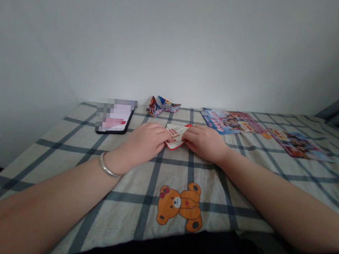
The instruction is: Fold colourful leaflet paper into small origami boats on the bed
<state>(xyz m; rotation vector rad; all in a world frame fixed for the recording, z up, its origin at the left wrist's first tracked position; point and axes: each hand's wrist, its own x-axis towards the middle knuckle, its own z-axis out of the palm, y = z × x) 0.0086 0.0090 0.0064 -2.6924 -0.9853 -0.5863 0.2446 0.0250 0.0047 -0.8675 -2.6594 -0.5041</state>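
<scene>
Between my two hands is a small folded piece of printed paper (177, 134), cream with red print and a red edge. My left hand (147, 141), with a silver bangle at the wrist, grips its left side with the fingers closed. On its right side, my right hand (205, 142) pinches the paper, fingers curled over the edge. The paper is low over the checked cloth; its underside and the fingertips beneath it are hidden.
A phone (115, 118) with a lit, partly blurred screen lies left of my hands. Folded colourful paper (163, 106) stands near the wall. Printed leaflets (229, 121) and another leaflet (298, 144) lie at the right. The checked cloth (126, 214) bears a teddy bear print.
</scene>
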